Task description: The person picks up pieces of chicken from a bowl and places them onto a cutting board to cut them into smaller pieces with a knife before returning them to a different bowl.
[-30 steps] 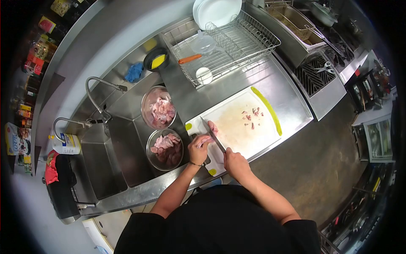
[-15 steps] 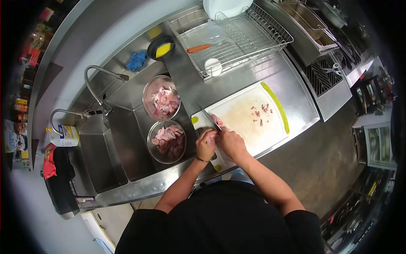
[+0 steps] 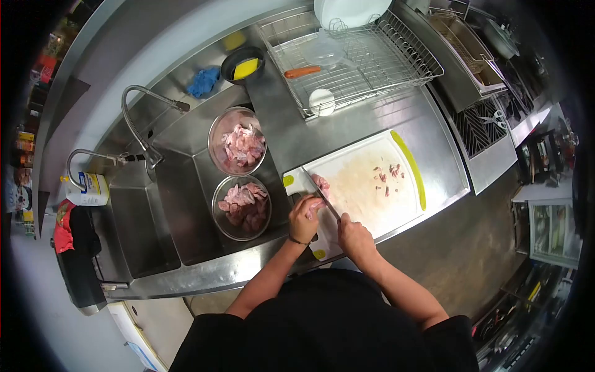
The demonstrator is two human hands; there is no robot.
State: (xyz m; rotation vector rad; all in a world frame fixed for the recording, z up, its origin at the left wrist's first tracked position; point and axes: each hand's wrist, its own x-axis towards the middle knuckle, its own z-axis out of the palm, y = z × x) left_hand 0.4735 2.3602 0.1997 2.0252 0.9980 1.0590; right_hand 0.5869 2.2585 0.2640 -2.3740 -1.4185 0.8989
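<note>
My right hand (image 3: 356, 238) is closed around the handle of a knife (image 3: 323, 197), whose blade points away across the left part of a white cutting board (image 3: 353, 214) with green ends. Left of the blade, my left hand (image 3: 304, 218) has its fingers closed on a piece of raw meat (image 3: 312, 211), partly hidden by them. Another pink meat piece (image 3: 321, 181) lies on the board against the right side of the blade. Several small dark trimmings (image 3: 388, 178) are scattered near the board's right end.
Two bowls of raw meat, an upper bowl (image 3: 212, 137) and a lower bowl (image 3: 217, 216), stand at the sink (image 3: 195, 232) on the left. Behind the board is a wire dish rack (image 3: 372, 84). A curved faucet (image 3: 127, 111) overhangs the sink.
My right hand has drawn back toward me and right with the knife, showing more blade. My left hand still holds the meat at the board's left side. The camera view has shifted slightly.
</note>
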